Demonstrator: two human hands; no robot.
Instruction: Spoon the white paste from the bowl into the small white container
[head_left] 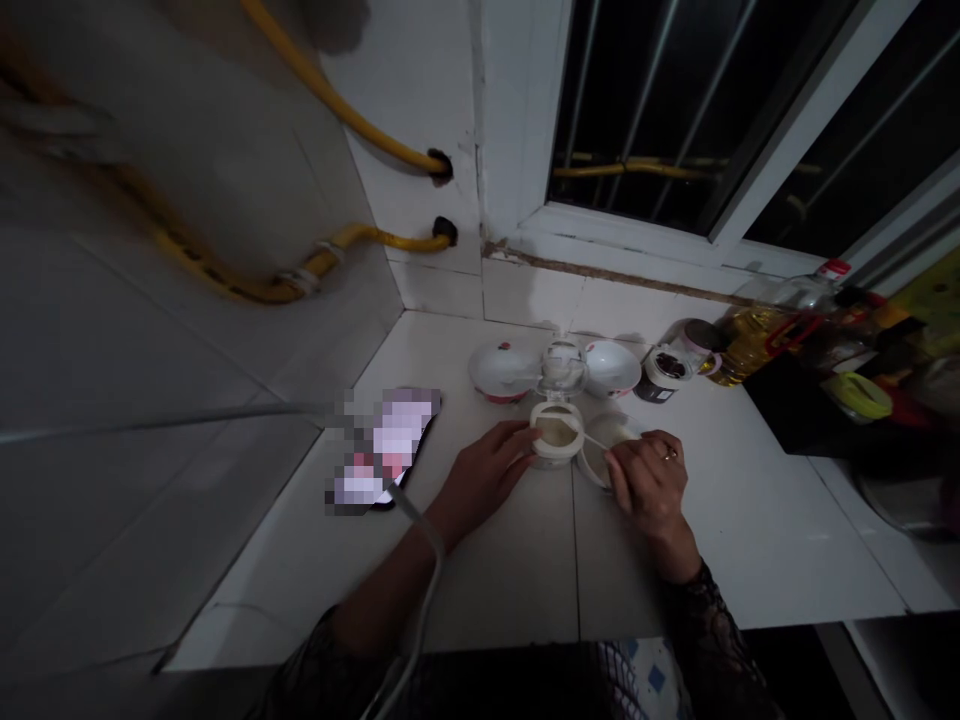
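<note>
My left hand (491,470) grips the near left side of a small round white-rimmed jar (556,448) with pale contents. Its clear flip lid (562,368) stands raised at the back. Between the fingers of my right hand (649,480) is a thin white spoon (596,440), whose far end reaches over the jar's rim. A white bowl (592,470) sits just right of the jar, partly covered by my right hand. Two more white bowls with red marks, a left one (495,372) and a right one (616,370), stand behind.
A lit phone (386,450) lies on the white tiled counter (510,590) to the left, with a pale cable (431,540) crossing above my left arm. A dark-labelled jar (664,372), an oil bottle (750,335) and a black box (795,405) stand right. Yellow pipes (330,265) run along the wall.
</note>
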